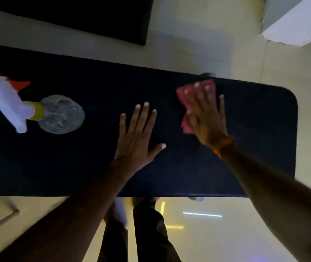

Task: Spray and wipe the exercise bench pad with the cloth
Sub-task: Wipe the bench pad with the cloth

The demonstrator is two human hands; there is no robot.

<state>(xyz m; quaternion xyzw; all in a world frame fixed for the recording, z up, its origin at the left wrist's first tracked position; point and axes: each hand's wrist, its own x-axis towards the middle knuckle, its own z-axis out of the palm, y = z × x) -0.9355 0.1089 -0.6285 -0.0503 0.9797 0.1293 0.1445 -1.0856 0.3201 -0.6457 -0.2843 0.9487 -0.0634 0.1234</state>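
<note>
While pressing the soft cloth [185, 124] flat under the spread right hand [205, 114], bracing the open left hand [134, 144] on the pad [254, 129]; likely bunching unless pinned palm-wide.

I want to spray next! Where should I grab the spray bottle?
Probably wrap your fingers round the narrow neck at the yellow collar, under the white head. The spray bottle seems to stand upright, so come from the near side; the orange trigger faces away.

bare pad [254, 129] right of the cloth [185, 125]; spray bottle [56, 114] upright far left
</note>
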